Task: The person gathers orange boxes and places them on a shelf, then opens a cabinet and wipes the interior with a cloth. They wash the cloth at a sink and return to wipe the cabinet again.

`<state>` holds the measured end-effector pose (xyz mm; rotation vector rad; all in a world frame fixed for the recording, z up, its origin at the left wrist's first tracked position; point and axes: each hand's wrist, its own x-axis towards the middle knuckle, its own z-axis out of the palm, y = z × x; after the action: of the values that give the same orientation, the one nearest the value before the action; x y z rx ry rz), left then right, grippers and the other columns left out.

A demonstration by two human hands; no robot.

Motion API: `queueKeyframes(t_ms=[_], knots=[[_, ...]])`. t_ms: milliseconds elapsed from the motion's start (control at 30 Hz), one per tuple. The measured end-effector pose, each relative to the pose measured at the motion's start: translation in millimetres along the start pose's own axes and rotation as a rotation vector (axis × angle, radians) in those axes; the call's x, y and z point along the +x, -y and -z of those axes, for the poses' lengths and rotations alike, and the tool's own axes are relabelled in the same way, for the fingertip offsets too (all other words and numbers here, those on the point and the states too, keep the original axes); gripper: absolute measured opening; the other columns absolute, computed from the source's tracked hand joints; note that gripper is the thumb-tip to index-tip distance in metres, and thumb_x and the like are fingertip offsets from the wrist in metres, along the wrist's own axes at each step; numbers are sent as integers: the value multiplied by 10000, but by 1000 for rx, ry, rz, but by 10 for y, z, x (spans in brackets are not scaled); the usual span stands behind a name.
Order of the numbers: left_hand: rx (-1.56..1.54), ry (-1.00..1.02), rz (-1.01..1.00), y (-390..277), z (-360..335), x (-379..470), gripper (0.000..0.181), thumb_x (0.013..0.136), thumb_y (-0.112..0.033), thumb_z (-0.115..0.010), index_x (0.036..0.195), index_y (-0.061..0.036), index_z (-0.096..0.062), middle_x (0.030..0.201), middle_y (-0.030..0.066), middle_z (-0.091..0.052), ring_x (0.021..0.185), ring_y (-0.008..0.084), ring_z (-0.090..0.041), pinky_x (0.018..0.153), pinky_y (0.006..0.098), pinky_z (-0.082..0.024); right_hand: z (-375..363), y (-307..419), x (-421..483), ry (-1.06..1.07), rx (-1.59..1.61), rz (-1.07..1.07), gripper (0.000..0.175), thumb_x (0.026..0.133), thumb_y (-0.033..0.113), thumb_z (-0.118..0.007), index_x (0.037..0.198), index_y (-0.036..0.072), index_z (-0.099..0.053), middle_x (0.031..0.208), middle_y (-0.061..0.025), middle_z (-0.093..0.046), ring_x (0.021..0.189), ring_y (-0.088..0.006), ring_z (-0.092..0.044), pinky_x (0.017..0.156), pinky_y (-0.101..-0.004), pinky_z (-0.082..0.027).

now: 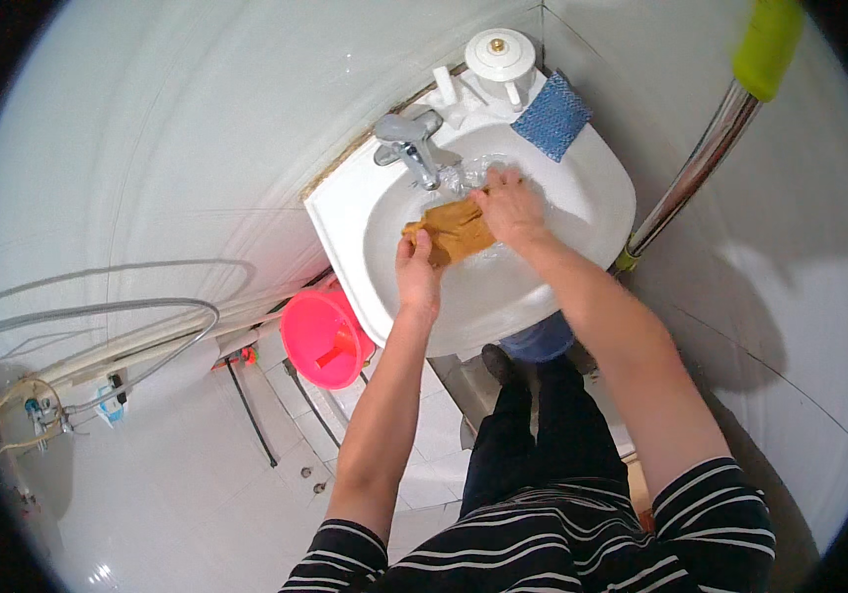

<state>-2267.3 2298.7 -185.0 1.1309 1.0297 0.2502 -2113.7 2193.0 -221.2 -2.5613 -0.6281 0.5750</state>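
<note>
A wet mustard-brown cloth (457, 228) is stretched out in the white washbasin (461, 311), below the chrome faucet (413, 144). My left hand (418, 270) grips its left end, the thumb on top. At the right end, my right hand (513, 207) lies against the cloth with the fingers spread over the water; whether it grips the fabric is hidden. Splashing water (479, 172) shows between the faucet and my right fingers.
On the basin's rim sit a blue mesh scouring pad (554, 117) and a white lidded container (500, 55). A pole with a green grip (767, 52) leans at the right. Left of the basin stands a pink bucket (324, 337); a blue bucket (539, 339) is underneath.
</note>
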Motion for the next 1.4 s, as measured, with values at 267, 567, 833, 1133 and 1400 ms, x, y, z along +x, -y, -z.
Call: queueKeyframes(t_ms=[267, 567, 833, 1133, 1400], knots=[[953, 47, -581, -900, 128, 160, 611, 941, -128, -631, 1487, 78, -452, 1469, 301, -525, 1382, 399, -512, 1171, 427, -390, -86, -250, -231, 179, -553, 460, 566, 983, 455, -589, 1471, 172, -535, 1505, -141, -453, 1440, -390, -349, 1111, -631, -338], [1476, 144, -1143, -1369, -442, 245, 766, 735, 107, -595, 1482, 4, -458, 1560, 209, -439, 1457, 444, -369, 1207, 500, -323, -209, -432, 130, -97, -291, 378, 256, 936, 165, -613, 1156, 46, -670, 1288, -155, -568, 1142, -335, -617, 906, -436, -565], [1124, 283, -911, -797, -90, -132, 711, 774, 32, -686, 1455, 2, -482, 1473, 227, -510, 1373, 407, -477, 1160, 464, -389, 512, 128, -112, 433, 2, 454, 434, 865, 374, -727, 1036, -23, -689, 1043, -222, -721, 922, -345, -724, 812, -450, -570], [-250, 443, -40, -617, 51, -49, 463, 782, 61, -612, 1244, 42, -616, 1136, 109, -704, 1020, 240, -686, 942, 371, -548, 1177, 480, -209, 398, 812, 297, 459, 1050, 396, -570, 1120, -36, -705, 966, -90, -728, 862, -139, -647, 776, -303, -524], [-712, 385, 181, -732, -151, -96, 639, 740, 59, -501, 1378, 78, -513, 1367, 172, -611, 1339, 347, -527, 1217, 482, -346, -192, 70, -257, 345, 1153, 123, 652, 1060, 572, -404, 1289, 10, -640, 1248, -140, -681, 1151, -215, -644, 922, -381, -537]])
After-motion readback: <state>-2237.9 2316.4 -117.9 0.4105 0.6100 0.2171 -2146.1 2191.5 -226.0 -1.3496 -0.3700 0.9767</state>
